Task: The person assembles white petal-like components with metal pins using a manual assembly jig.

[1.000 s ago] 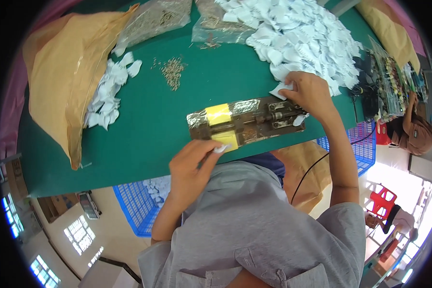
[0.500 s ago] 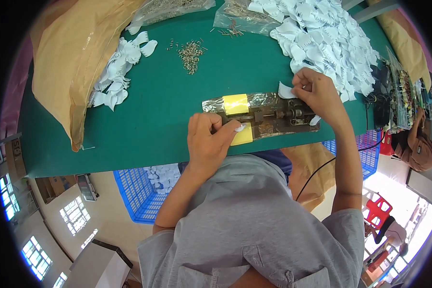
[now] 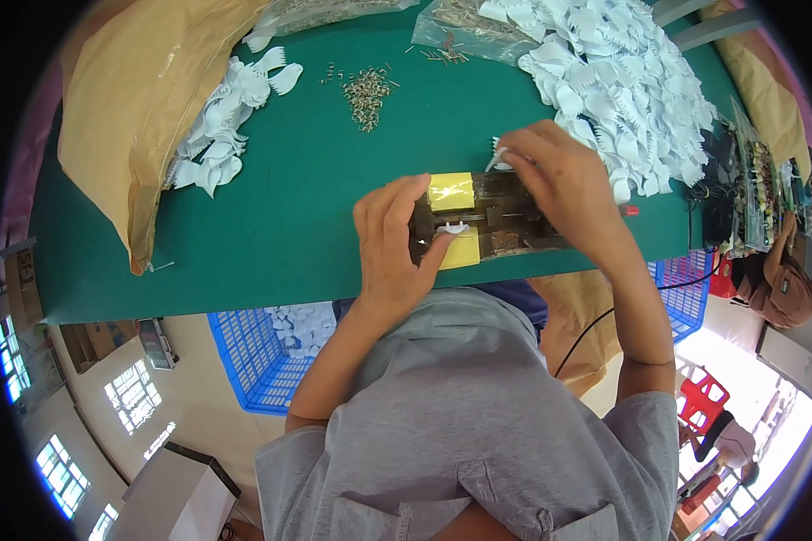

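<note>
My left hand [image 3: 390, 243] rests at the left end of a dark metal jig [image 3: 510, 200], thumb and fingers spread apart. Its thumb touches a small white piece [image 3: 453, 229] lying at the jig's middle slot. Above the jig's far edge, my right hand [image 3: 564, 185] pinches a white, toothed plastic piece [image 3: 498, 160] between thumb and fingers. Yellow tape [image 3: 451, 191] covers part of the jig. The right hand and wrist hide the jig's right end.
White toothed pieces form a large heap [image 3: 618, 99] at the far right and a smaller pile [image 3: 221, 135] beside a brown paper sack [image 3: 140, 117]. Small metal parts [image 3: 367, 97] lie on the green table [image 3: 289, 216]. A blue basket [image 3: 253, 370] stands below.
My right hand has moved left and slightly nearer, carrying the white toothed piece off the jig's right end. My left thumb and index finger have parted from their pinch.
</note>
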{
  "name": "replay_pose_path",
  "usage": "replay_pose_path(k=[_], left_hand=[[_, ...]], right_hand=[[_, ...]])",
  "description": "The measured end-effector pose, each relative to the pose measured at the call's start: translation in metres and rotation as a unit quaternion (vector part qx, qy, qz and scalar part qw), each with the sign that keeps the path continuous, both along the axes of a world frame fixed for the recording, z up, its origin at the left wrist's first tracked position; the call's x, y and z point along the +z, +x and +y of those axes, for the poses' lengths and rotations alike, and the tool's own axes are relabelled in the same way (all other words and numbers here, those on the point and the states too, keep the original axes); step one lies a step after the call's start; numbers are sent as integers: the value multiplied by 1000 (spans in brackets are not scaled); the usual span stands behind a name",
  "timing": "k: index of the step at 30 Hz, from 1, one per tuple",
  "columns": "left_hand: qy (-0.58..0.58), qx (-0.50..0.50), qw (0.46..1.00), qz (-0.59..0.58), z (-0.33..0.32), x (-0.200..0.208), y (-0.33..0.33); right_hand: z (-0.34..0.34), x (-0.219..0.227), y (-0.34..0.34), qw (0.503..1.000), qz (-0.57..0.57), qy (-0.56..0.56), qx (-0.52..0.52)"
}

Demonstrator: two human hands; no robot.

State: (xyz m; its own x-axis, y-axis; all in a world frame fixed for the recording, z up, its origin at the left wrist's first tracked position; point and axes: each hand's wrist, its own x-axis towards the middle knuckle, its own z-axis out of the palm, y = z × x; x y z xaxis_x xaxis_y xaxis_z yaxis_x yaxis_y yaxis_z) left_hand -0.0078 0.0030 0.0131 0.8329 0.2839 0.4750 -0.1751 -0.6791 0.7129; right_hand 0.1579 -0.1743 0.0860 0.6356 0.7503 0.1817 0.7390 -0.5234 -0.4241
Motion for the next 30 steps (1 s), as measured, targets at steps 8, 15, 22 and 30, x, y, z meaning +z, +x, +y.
replay_pose_path(k=[8, 15, 22, 30], left_hand=[[-27, -36, 999, -19, 3, -13, 2], [-83, -65, 994, 27, 5, -14, 0], [-111, -85, 989, 55, 6, -9, 1], [-125, -89, 985, 75, 5, -13, -1]], right_hand=[[39, 0, -22, 981, -15, -32, 192], [25, 1, -21, 964, 225, 55, 133], [20, -10, -34, 979, 171, 95, 63], [13, -19, -34, 973, 192, 106, 77]])
